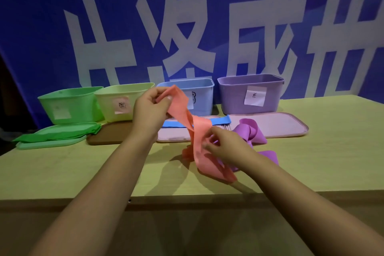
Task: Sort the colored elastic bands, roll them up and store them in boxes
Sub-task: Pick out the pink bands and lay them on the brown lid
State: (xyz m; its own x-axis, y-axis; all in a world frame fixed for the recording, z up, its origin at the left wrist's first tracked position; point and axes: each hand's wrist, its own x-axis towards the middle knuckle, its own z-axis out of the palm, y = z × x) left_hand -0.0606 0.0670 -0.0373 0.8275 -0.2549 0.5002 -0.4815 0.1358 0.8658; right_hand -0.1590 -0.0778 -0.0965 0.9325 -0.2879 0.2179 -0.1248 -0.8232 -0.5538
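Holding the orange band (187, 114) above the table (83, 168), your left hand (150, 110) pinches its upper end with curled fingers while your right hand (222, 144) pinches it lower down. Its tail touches the table beside the purple band (252, 131), before 4 boxes (251, 93).

Two bare forearms are showing, with no sleeve, watch or bracelet visible on either. The left hand (150, 108) and the right hand (223, 144) are wearing no gloves and no rings; a short, unpainted thumbnail is showing on the left.
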